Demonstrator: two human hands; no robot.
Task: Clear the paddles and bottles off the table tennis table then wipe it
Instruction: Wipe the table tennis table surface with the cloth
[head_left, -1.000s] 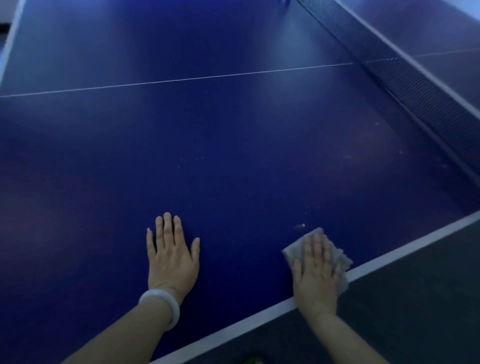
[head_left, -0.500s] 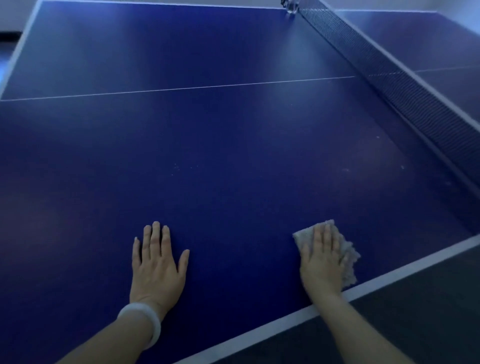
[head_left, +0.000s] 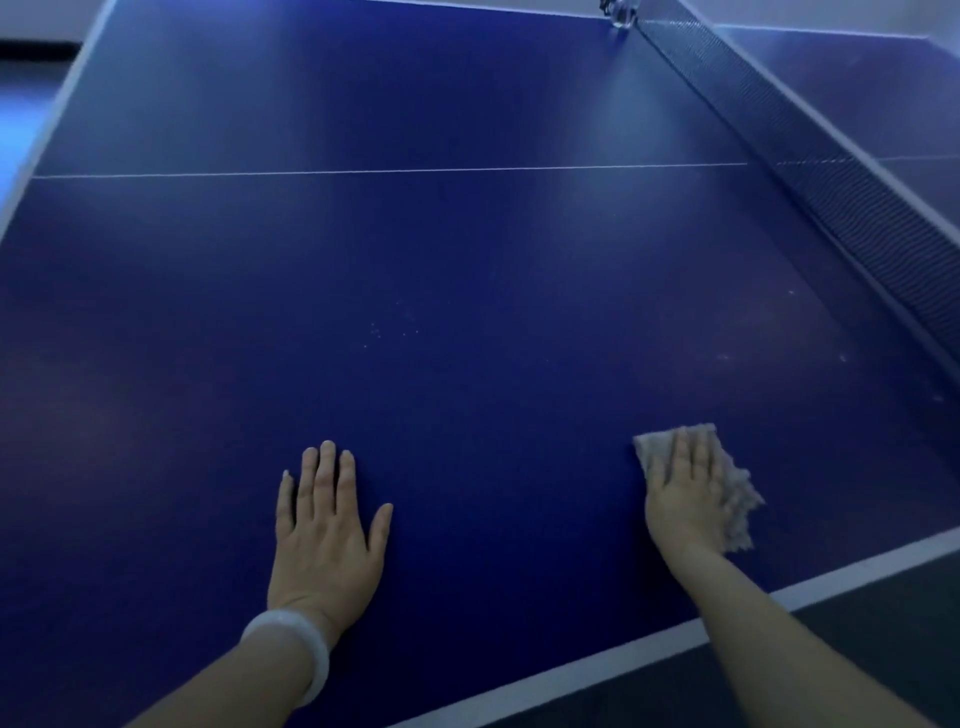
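Wiping step, judging by no paddles or bottles in view. Right hand (head_left: 685, 499), fingers straight, is pressing a cloth (head_left: 737, 493) flat on the blue bench (head_left: 467, 270) near its white edge. Left hand (head_left: 324, 535) is bracing, spread flat. Next: sweeping toward the pale specks (head_left: 389, 330).

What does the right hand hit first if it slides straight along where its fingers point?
Probably the net. The right hand, flat on the cloth, has bare table ahead; depth is uncertain.
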